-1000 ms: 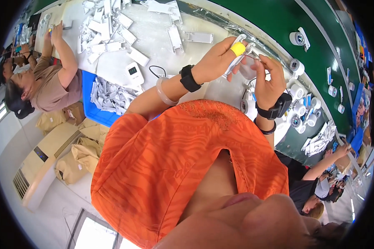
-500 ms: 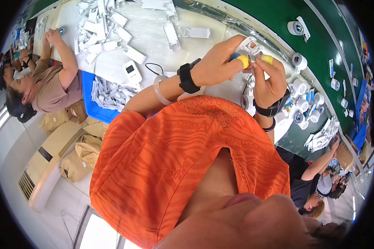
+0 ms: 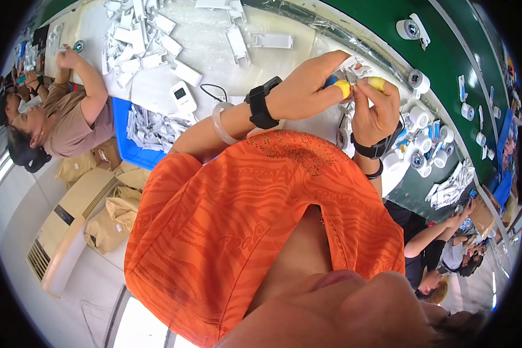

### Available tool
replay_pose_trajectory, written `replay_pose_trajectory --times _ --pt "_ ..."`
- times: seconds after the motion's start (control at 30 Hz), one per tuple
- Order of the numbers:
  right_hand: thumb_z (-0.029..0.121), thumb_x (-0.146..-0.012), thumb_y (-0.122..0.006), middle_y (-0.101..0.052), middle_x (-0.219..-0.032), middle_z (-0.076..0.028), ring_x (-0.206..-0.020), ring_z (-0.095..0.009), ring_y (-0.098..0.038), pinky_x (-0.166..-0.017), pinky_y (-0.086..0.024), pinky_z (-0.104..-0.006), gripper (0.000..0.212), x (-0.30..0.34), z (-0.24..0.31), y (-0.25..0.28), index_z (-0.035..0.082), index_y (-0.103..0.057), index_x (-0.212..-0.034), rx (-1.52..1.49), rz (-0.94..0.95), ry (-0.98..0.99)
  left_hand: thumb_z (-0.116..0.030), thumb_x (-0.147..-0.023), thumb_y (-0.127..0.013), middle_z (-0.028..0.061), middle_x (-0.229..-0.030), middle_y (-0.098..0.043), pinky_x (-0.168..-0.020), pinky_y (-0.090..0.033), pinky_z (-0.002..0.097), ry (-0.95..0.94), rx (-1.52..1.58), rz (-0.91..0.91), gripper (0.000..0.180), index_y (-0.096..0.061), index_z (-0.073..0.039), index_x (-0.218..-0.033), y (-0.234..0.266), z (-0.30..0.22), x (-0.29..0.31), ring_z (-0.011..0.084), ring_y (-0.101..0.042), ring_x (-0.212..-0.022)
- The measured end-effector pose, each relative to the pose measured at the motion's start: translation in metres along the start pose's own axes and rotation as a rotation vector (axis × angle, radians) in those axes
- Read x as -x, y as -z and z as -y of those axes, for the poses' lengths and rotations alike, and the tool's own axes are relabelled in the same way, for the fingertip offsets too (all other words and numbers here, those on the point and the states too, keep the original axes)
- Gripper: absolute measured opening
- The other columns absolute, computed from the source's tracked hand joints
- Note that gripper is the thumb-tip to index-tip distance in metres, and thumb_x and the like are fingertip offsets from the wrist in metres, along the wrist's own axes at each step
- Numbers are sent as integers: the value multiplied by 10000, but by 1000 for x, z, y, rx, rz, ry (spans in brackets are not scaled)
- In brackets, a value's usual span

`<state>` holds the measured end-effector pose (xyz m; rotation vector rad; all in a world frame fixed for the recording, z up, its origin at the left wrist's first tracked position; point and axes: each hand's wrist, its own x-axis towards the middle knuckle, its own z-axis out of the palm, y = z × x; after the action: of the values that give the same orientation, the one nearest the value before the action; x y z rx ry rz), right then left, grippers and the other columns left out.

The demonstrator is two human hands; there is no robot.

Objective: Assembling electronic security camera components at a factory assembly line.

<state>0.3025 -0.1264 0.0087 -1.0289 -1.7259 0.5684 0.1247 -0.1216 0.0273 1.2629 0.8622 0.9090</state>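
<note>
My left hand is closed around a small white plastic bracket-like part, its yellow-wrapped thumb pressed near the part's lower edge. Beside it, my right hand pinches a small grey piece against the bracket with thumb and forefinger. The piece's exact kind is too small to tell. Yellow wrapping also covers a finger of the right hand. Both hands meet just above the worktable's far edge, fingertips nearly touching.
White plastic housings lie heaped on the worktable at the left. Near them are a white device and a blue bin of parts. Round white camera units crowd the right. A green conveyor runs beyond; co-workers sit either side.
My hands remain together, and the white bracket has turned slightly, with the grey piece now closer against it. A co-worker's arms at the right have shifted.
</note>
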Motion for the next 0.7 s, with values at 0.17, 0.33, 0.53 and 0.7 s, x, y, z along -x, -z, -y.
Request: replay_pose_trajectory --times 0.17,0.33,0.53,0.7 --pt "-63 -772 -741 -603 -941 -111 -766 -187 -632 -638 -503 -261 223 -1 3 1 28 -703 -972 37 10 -11 -77 -866 -446 48 -941 -597 -529 -451 208 -20 -74 7 459 -460 -12 -1321 2 7 1 70 -523 -625" --pt "-56 -753 -752 -614 -906 -118 -794 -217 -620 -677 -491 -278 231 1 2 5 29 -700 -961 20 33 -46 -206 -903 -623 184 -989 -581 -753 -470 365 -17 -5 -60 404 -513 18 -1220 -6 2 4 332 -579 -853" --pt "-68 -727 -751 -606 -894 -112 -832 -248 -602 -718 -484 -314 255 -1 -1 8 32 -697 -956 49 72 15 -163 -917 -583 209 -1047 -583 -797 -470 399 -13 -89 -74 376 -507 32 -1230 -7 7 4 384 -580 -917" --pt "-68 -723 -748 -602 -881 -113 -831 -265 -597 -723 -484 -330 255 0 0 8 36 -693 -949 103 69 12 -133 -915 -560 219 -1063 -581 -816 -470 414 -36 -143 -92 355 -507 34 -1224 -9 12 4 398 -581 -941"
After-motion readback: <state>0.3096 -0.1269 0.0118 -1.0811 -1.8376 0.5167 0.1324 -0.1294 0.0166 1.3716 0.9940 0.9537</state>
